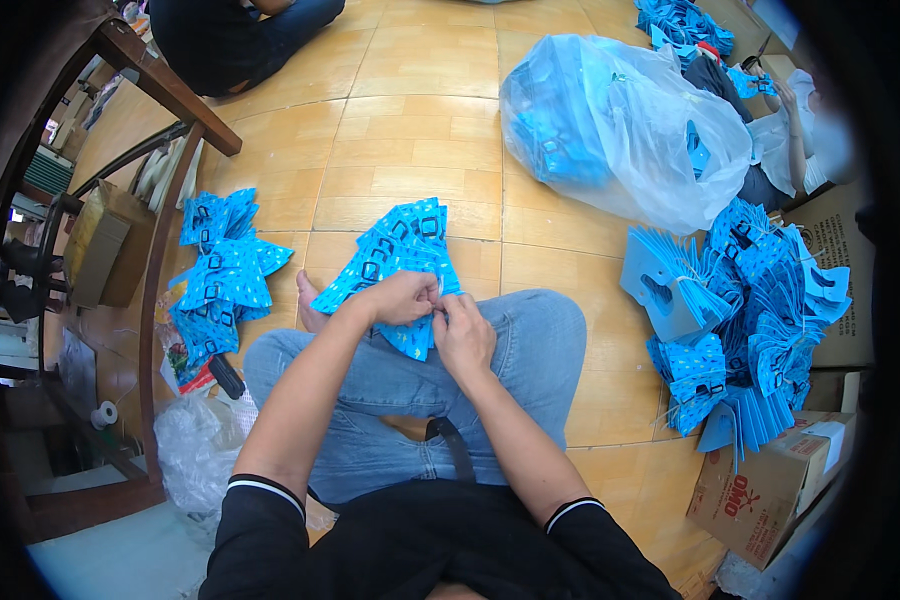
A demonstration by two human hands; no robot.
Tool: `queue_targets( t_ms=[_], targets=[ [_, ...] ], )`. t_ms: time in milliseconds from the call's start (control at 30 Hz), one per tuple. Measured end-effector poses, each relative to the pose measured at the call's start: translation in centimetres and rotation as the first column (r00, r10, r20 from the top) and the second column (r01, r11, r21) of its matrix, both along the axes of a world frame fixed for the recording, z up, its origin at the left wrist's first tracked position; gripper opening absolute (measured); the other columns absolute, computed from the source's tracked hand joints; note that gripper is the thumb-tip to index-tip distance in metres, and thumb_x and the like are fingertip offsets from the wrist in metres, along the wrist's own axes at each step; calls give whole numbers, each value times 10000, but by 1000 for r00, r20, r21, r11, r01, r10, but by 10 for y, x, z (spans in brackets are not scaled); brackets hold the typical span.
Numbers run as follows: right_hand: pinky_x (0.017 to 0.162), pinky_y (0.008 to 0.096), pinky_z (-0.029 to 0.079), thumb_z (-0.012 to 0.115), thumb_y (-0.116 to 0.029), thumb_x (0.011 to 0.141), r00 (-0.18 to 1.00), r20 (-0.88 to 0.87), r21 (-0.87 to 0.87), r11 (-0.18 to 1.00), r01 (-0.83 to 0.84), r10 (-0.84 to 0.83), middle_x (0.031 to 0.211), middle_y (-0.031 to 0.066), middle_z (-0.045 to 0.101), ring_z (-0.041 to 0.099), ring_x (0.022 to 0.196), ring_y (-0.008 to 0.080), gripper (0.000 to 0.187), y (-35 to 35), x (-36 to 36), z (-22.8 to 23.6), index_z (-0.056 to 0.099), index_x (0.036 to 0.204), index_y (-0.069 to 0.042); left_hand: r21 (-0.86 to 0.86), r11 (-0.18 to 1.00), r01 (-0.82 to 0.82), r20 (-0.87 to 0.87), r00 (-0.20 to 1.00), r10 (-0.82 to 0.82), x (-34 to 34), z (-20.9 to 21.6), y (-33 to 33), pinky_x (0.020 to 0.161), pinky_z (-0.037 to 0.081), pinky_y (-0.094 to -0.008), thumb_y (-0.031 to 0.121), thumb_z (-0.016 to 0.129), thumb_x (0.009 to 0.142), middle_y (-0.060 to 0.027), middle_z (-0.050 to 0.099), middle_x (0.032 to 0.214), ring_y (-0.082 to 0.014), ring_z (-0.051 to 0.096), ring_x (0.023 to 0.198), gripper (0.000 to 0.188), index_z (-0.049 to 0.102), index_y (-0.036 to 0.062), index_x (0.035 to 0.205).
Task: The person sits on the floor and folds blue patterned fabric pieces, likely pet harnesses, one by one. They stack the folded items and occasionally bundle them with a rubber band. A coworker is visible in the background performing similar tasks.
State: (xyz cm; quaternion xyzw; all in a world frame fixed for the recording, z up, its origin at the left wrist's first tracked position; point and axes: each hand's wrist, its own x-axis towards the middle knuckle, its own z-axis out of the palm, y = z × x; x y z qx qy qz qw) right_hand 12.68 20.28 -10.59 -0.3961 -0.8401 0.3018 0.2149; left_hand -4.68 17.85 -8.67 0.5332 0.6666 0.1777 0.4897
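A bundle of blue printed cards (388,248) with cut-out slots lies fanned over my crossed legs, narrowed at its middle. My left hand (406,298) rests across that middle, fingers closed in a pinch. Beside it, at the bundle's right edge, my right hand (464,334) is also closed, thumb and finger pressed together close to the left fingertips. Whatever thin thing they may pinch is too small to make out. To the left on the floor lies a pile of similar blue card bundles (222,278), each pinched in at the middle.
At right, more blue bundles (760,300) are heaped by a cardboard box (760,505). A clear plastic bag (650,140) of blue cards stands ahead. A wooden frame (155,75), crumpled plastic (195,450) and a black-handled tool (227,376) are left. Other people sit at far left and right.
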Motion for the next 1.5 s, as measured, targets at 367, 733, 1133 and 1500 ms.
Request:
queue_targets(
  t_ms=[367, 733, 1133, 1500],
  targets=[
    [627, 498, 508, 602, -154, 870, 998, -18, 8, 998, -56, 57, 899, 132, 595, 646, 754, 365, 80, 1, 2, 0, 595, 938, -111, -12, 999, -45, 75, 996, 45, 0, -3, -6, 522, 524, -282, 86, 623, 886, -33, 586, 726, -109, 577, 592, 103, 571, 25, 951],
    [649, 491, 510, 621, -172, 898, 999, -38, -5, 1000, 19, -19, 938, 113, 617, 647, 780, 372, 100, -1, 1, -4, 653, 980, -123, -29, 983, -184, 212, 959, 186, -5, -10, -15, 523, 501, -245, 110, 625, 923, -17, 567, 730, -89, 563, 603, 93, 560, 45, 934],
    [660, 507, 507, 588, -180, 922, 999, 44, -38, 999, 23, -21, 966, 130, 616, 650, 790, 381, 121, 0, -2, -6, 633, 986, -88, 528, 825, 200, -431, 901, 57, 15, 2, -22, 619, 529, -415, 89, 631, 833, -98, 607, 845, -286, 640, 723, 120, 635, 58, 949],
    [671, 532, 491, 568, -174, 926, 999, 16, -50, 998, 31, -30, 925, 162, 589, 636, 794, 402, 122, 0, -2, -5, 574, 955, -55, 306, 849, 431, -662, 737, -136, 20, 8, -6, 646, 542, -445, 118, 590, 835, -135, 613, 871, -324, 658, 786, 92, 575, 35, 871]
  ],
)
